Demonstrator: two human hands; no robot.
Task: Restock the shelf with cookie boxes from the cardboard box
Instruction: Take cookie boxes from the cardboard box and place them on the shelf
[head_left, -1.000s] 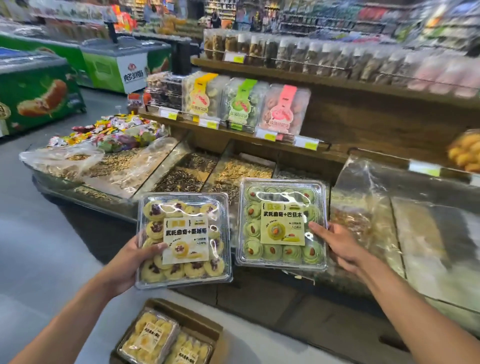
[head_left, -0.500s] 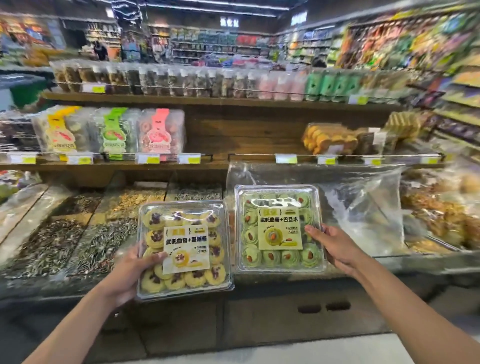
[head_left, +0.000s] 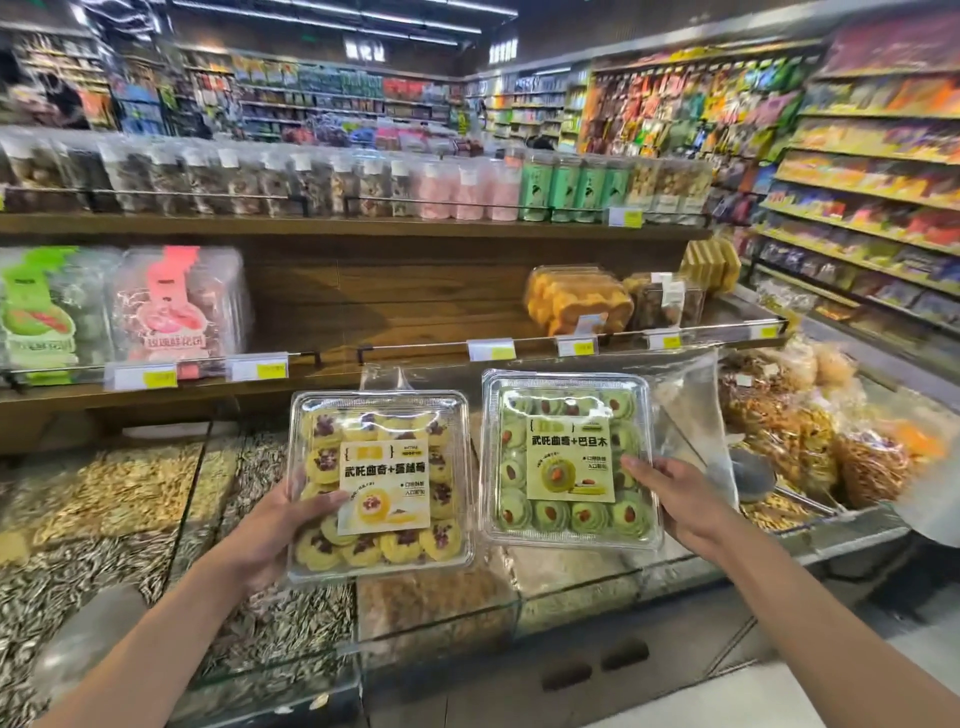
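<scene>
Swung to the right and upward since a second ago: away from the cardboard box on the floor, now out of view, and round to face a bare stretch of the middle shelf (head_left: 405, 332). Carried along in that turn, both cookie boxes, and lifted slightly nearer the shelf.

Gripping the yellow cookie box (head_left: 382, 483) by its left edge with the left hand (head_left: 275, 530), thumb curled over the lid and fingers hidden beneath. Pinching the green cookie box (head_left: 569, 457) at its right edge with the right hand (head_left: 680, 499), thumb on the lid. Held side by side, lids toward the camera, close together yet seemingly not touching, in the air above the bulk bins (head_left: 130, 493) and just below the row of price tags (head_left: 491, 349).

Judged as partway through one round: taken out and brought to the display, not yet set down. Left to do: lifting both over the front rail, setting them in the gap between the pink packs (head_left: 176, 306) and the orange pastry tubs (head_left: 576, 299), then going back for more. Impossible to tell from here how many remain in the cardboard box.
</scene>
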